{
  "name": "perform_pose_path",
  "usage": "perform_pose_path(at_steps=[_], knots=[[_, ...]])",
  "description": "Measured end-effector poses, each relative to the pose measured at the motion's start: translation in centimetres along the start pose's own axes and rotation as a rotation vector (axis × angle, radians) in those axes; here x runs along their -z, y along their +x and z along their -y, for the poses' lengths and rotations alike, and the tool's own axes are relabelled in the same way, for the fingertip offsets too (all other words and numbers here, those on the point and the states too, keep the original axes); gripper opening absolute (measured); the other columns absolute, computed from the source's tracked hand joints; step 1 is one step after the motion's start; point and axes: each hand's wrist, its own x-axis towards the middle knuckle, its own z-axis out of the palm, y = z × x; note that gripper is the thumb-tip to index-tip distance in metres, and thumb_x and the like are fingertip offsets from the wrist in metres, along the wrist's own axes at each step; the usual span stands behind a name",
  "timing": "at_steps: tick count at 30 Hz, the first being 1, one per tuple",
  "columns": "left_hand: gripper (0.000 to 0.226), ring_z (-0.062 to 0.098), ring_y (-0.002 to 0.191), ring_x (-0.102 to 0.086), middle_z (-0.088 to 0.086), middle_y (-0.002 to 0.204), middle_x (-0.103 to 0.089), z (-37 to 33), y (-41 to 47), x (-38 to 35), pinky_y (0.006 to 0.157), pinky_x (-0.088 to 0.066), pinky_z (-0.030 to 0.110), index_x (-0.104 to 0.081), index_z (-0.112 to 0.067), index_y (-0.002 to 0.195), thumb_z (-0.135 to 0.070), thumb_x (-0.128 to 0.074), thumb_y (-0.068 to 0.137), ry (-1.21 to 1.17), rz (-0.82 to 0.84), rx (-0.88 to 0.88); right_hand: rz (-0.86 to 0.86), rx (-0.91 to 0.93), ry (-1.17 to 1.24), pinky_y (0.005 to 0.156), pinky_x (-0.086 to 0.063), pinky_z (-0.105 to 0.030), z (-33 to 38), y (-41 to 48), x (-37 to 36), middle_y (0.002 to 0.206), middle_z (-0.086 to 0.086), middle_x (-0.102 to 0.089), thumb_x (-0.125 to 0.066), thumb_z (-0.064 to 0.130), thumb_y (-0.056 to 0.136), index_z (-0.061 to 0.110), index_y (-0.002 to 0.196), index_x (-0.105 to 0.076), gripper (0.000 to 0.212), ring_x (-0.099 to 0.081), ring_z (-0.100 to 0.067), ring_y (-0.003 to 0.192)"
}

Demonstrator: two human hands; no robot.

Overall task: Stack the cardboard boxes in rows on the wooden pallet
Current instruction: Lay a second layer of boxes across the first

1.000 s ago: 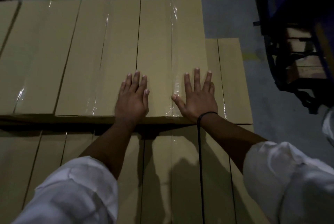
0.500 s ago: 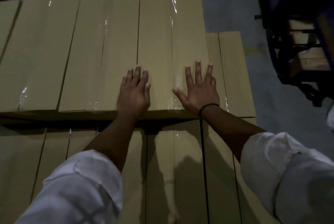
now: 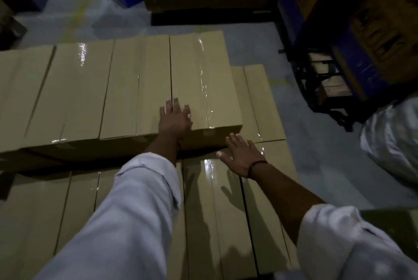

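Left grip (image 3: 175, 119) flat on box (image 3: 203, 76), sleeve (image 3: 135, 200) cropped

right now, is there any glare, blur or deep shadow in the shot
Head view: dim overall; glare on the tape of the top box and on a lower box; the right hand throws a shadow toward the camera; the rack at right is dark, blurred.

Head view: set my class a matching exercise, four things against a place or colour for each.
Things:
1 left hand
2 right hand
3 wristband
4 floor

Places or colours:
A grey-blue
B round the right wrist
C flat on the upper boxes, across a seam
D open, by the upper row's near right corner

Pairs: 1-C; 2-D; 3-B; 4-A
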Motion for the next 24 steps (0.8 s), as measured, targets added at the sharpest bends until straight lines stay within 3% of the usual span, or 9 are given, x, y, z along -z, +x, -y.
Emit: perform_pose_path(at_steps=[3,9,12,15,17,21,24], knots=[[0.058,0.039,0.155,0.014,0.016,0.169,0.012,-3.0,-6.6,1.1,0.125,0.002,0.057,-0.008,-0.028,0.163,-0.050,-0.014,0.110,0.060,-0.001,-0.088,-0.126,-0.081,0.097,0.125,-0.009,-0.046,0.3,-5.6,0.9,0.169,-0.007,-0.003,-0.023,0.064,0.101,0.018,0.161,-0.014,0.075,0.000,-0.026,0.155],[0.063,0.034,0.157,0.001,0.012,0.171,-0.004,-9.9,-19.9,-0.7,0.125,-0.003,0.050,-0.038,-0.027,0.156,-0.060,-0.020,0.106,-0.189,0.016,-0.223,-0.218,-0.207,0.141,0.123,-0.012,-0.049,0.1,-15.0,2.4,0.168,-0.006,-0.011,-0.030,0.065,0.100,0.022,0.160,-0.020,0.074,-0.008,-0.031,0.154],[0.059,0.037,0.150,-0.027,0.013,0.160,-0.040,-13.4,-25.7,-1.9,0.120,-0.024,0.045,-0.061,-0.024,0.140,-0.059,-0.027,0.106,-0.260,0.043,-0.271,-0.281,-0.238,0.102,0.120,-0.018,-0.049,-0.9,-19.9,1.6,0.164,-0.006,-0.023,-0.034,0.064,0.099,0.023,0.157,-0.028,0.071,-0.021,-0.028,0.150],[0.073,0.033,0.115,-0.060,0.008,0.118,-0.069,-17.2,-30.8,-2.9,0.097,-0.046,0.041,-0.074,-0.020,0.113,-0.069,-0.021,0.099,-0.332,0.044,-0.411,-0.316,-0.318,0.126,0.117,-0.022,-0.049,-2.4,-25.4,0.2,0.160,-0.006,-0.031,-0.040,0.060,0.099,0.024,0.154,-0.034,0.066,-0.028,-0.028,0.146],[0.070,0.027,0.103,-0.063,0.002,0.105,-0.073,-19.6,-32.8,-2.7,0.086,-0.048,0.037,-0.075,-0.022,0.107,-0.068,-0.024,0.097,-0.330,-0.002,-0.507,-0.350,-0.383,0.127,0.113,-0.028,-0.049,-3.7,-28.7,-0.8,0.156,-0.007,-0.036,-0.041,0.059,0.099,0.024,0.151,-0.037,0.063,-0.035,-0.030,0.141],[0.038,0.024,0.102,-0.064,-0.001,0.106,-0.075,-24.1,-35.0,-1.6,0.084,-0.047,0.034,-0.077,-0.021,0.110,-0.047,-0.050,0.101,-0.187,-0.113,-0.755,-0.430,-0.486,0.156,0.106,-0.037,-0.045,-6.3,-34.7,-2.4,0.148,-0.007,-0.047,-0.044,0.054,0.100,0.022,0.147,-0.044,0.057,-0.046,-0.030,0.131],[0.037,0.019,0.104,-0.065,-0.004,0.108,-0.075,-27.1,-36.1,-2.0,0.085,-0.049,0.032,-0.076,-0.024,0.113,-0.049,-0.051,0.099,-0.156,-0.134,-0.833,-0.493,-0.550,0.209,0.105,-0.040,-0.045,-8.3,-39.2,-3.8,0.145,-0.006,-0.050,-0.044,0.054,0.100,0.022,0.146,-0.046,0.056,-0.048,-0.030,0.129]])
